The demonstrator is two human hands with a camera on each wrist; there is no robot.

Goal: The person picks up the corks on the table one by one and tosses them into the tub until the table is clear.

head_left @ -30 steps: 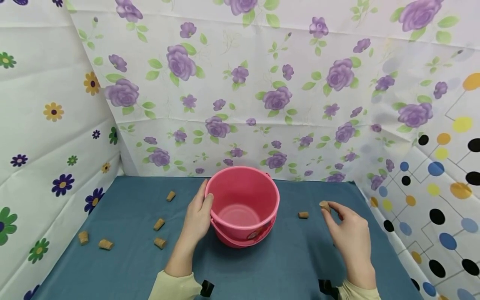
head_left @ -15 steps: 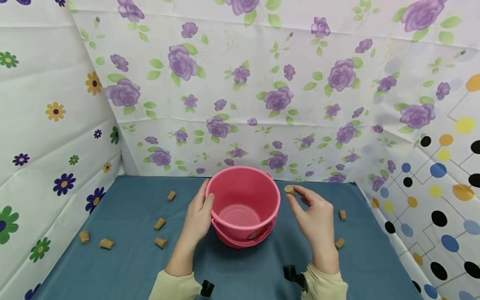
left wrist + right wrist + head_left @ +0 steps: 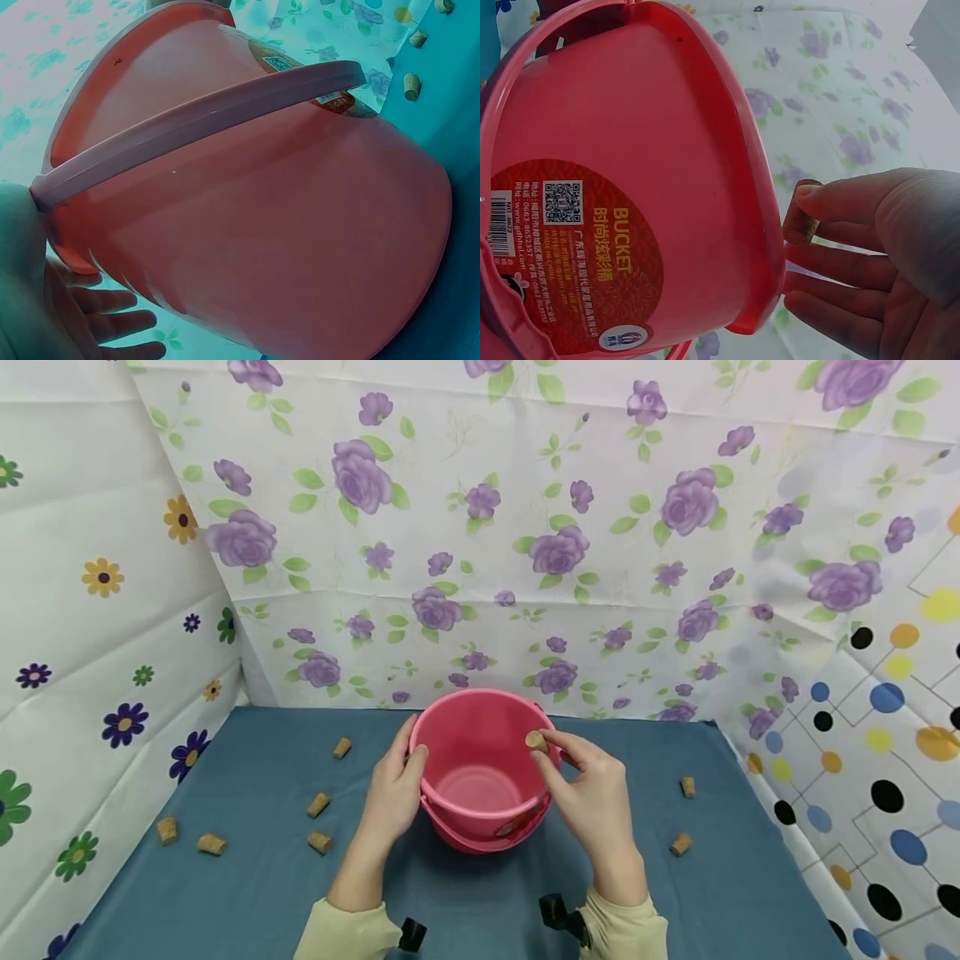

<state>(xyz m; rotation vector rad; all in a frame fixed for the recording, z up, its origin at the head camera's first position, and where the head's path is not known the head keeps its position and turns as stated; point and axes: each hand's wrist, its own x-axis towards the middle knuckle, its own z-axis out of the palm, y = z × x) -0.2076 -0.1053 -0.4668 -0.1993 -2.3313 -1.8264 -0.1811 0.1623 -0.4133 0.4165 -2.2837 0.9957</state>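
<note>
A pink bucket stands on the blue cloth, its mouth tilted so the inner bottom shows. My left hand holds its left rim, thumb over the edge and fingers along the outer wall. In the left wrist view, those fingers extend past the bucket's side. My right hand pinches a cork between thumb and fingertips at the bucket's right rim. The right wrist view has this cork just outside the rim, with the other fingers spread below it. A printed label marks the bucket's wall.
Several loose corks lie left of the bucket, among them one cork near my left forearm. On the right are two more, a far cork and a nearer cork. Patterned sheets enclose the cloth-covered table.
My right hand has carried its cork leftward from the right side of the table to the bucket's rim. The left hand keeps its hold, and the bucket stays in place.
</note>
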